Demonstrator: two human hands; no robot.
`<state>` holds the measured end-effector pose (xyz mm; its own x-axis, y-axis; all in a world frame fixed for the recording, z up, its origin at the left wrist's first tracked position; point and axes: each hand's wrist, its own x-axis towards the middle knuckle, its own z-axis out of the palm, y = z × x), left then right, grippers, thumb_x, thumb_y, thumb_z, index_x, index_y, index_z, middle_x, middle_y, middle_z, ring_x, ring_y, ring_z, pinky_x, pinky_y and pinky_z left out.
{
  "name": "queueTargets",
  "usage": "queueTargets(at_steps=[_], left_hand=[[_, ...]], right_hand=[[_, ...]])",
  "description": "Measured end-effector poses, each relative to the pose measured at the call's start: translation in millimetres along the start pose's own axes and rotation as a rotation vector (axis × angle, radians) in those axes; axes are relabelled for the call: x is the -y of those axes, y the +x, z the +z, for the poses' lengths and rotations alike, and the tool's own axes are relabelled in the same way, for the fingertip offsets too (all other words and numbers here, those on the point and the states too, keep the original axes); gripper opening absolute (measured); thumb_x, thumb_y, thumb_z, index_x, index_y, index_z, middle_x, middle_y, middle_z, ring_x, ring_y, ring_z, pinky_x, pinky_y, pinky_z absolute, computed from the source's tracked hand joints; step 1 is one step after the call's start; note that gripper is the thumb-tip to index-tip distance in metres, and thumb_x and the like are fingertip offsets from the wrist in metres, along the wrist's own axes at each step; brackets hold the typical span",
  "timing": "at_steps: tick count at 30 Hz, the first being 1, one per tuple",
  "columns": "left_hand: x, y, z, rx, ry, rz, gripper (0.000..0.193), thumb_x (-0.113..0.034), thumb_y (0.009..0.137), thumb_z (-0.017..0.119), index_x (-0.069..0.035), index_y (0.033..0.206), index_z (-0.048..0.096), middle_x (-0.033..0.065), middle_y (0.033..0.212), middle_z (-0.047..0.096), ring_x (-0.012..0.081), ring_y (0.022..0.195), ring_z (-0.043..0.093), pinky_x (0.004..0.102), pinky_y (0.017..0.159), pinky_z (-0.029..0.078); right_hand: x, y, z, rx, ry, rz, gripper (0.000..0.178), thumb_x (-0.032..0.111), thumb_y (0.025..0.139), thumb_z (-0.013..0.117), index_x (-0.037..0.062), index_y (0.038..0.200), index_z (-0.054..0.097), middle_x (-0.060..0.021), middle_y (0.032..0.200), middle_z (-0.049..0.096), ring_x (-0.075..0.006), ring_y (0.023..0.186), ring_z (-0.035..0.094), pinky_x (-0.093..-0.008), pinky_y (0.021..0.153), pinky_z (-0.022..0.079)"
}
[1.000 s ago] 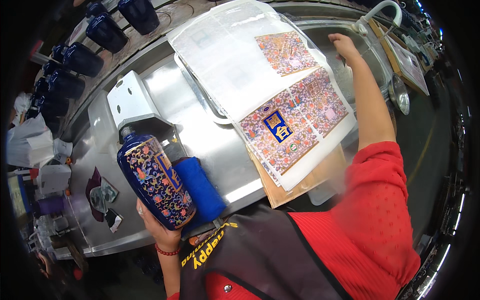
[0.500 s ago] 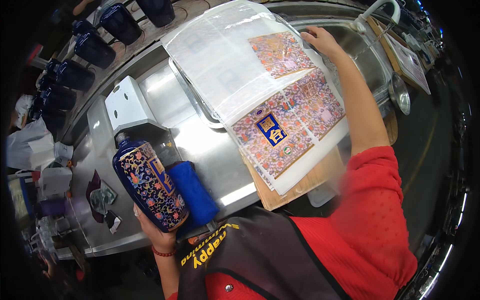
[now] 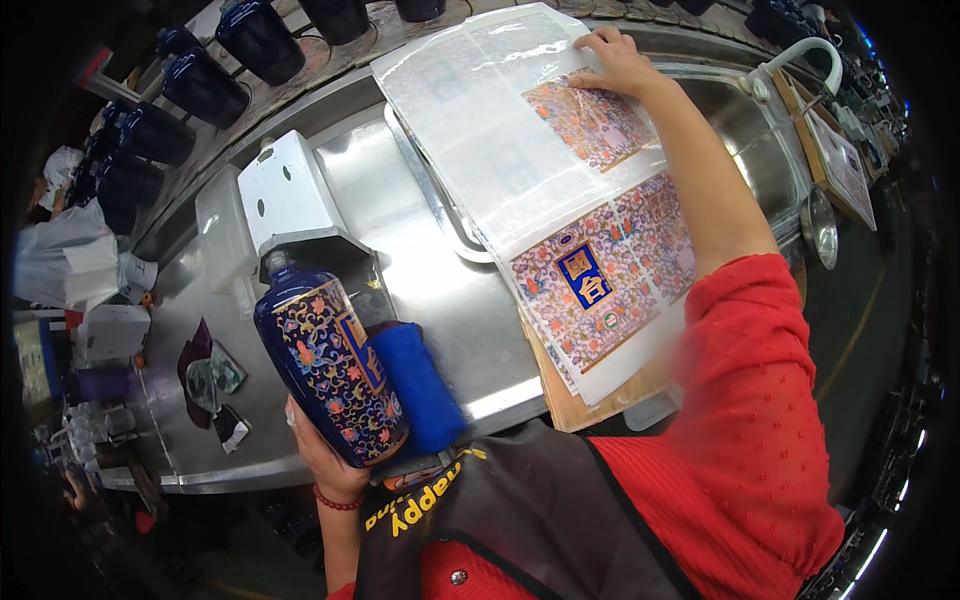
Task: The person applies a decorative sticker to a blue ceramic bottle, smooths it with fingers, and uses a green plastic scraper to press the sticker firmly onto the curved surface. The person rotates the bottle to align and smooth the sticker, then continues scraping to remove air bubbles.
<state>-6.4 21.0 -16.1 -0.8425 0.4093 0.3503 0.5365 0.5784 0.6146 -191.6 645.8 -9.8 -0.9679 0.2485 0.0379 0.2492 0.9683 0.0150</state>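
My left hand (image 3: 330,460) is wrapped round the lower side of a dark blue bottle (image 3: 330,370) and holds it tilted. A colourful floral decal with a blue and gold label panel covers the bottle's front. Over to the right, my right hand (image 3: 618,68) reaches across a stack of decal sheets (image 3: 600,290). Its fingers are spread, and the thumb touches the far edge of a cut floral piece (image 3: 590,120). That piece lies on the pale translucent cover sheet (image 3: 460,120). A blue cloth (image 3: 415,385) lies just right of the bottle.
The sheets rest partly on a wooden board (image 3: 600,395) and over a metal tray (image 3: 440,190). A sink (image 3: 740,130) with a white faucet (image 3: 815,50) stands at the far right. Several blue bottles (image 3: 260,40) line the back left. A white box-like stand (image 3: 290,190) is behind the held bottle.
My right hand has moved left from the right edge of the sheets onto their top, beside the cut floral piece. My left hand still holds the bottle. The whole view has shifted slightly.
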Motion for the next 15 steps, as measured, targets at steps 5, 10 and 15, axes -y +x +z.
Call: queueTargets(at_steps=[5,10,15], left_hand=[[0,-5,0,0.014,-0.092,-0.080,0.087,-0.036,0.086,0.074,0.011,0.149,0.036,0.0299,0.142,0.050,0.0450,0.129,0.050,0.0508,0.110,0.036],[1,-5,0,0.016,-0.056,-0.071,0.086,-0.037,0.087,0.073,0.011,0.148,0.037,0.0314,0.142,0.049,0.0458,0.128,0.050,0.0512,0.109,0.036],[-3,-2,-1,0.020,-0.069,-0.079,0.086,-0.033,0.084,0.076,0.011,0.148,0.037,0.0298,0.142,0.051,0.0437,0.126,0.051,0.0505,0.109,0.036]], right_hand=[[1,23,7,-0.182,-0.013,0.193,0.098,0.066,0.070,0.083,0.0183,0.148,0.050,-0.0127,0.151,0.044,-0.0380,0.142,0.038,-0.0564,0.110,0.042],[-22,48,8,0.023,0.003,0.385,0.099,0.082,0.067,0.073,0.0026,0.125,0.067,-0.0234,0.147,0.047,-0.0418,0.136,0.045,-0.0473,0.107,0.045],[-50,63,20,-0.008,0.044,0.346,0.083,0.084,0.068,0.070,0.0061,0.097,0.074,-0.0184,0.110,0.071,-0.0338,0.113,0.064,-0.0435,0.093,0.050]])
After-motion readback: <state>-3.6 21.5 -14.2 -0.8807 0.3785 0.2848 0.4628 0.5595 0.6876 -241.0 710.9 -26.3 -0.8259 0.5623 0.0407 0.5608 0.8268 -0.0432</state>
